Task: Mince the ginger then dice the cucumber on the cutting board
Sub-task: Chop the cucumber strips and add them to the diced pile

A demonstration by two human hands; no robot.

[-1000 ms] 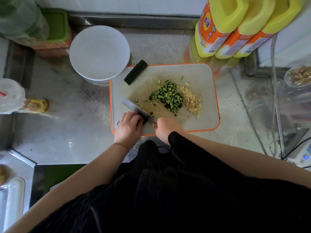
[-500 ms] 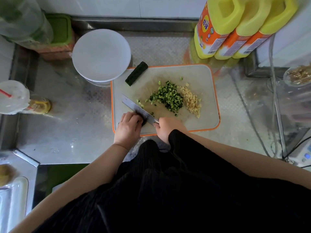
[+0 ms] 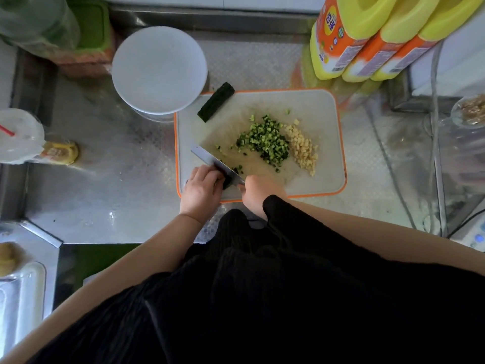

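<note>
At the left edge of the table (image 3: pixel 105 179) stands a lidded plastic cup (image 3: pixel 18 135), and toward the rear edge a white round lid (image 3: pixel 158 69) covers a container just beside the cutting board (image 3: pixel 315 109). A dark cucumber piece (image 3: pixel 215 101) lies across the board's rear-left corner, untouched. At the board's front-left corner the left hand (image 3: pixel 200 191) holds a short cucumber strip (image 3: pixel 227 182) with curled fingers, its grip clenched on the strip. The knife (image 3: pixel 215 162) blade runs diagonally just beside those fingers, touching the strip. The right hand (image 3: pixel 258 191) grasps the knife handle, its grip closed around it. At the board's centre sits the diced cucumber pile (image 3: pixel 265 143), and immediately to its right, touching it, the minced ginger pile (image 3: pixel 303 151). Three yellow bottles (image 3: pixel 367 35) stand at the rear-right corner of the table. Judged from this layout, the ginger step is complete and cucumber dicing is in progress. The next move calls for short crosswise cuts with the left fingertips tucked back, then processing of the remaining piece.
</note>
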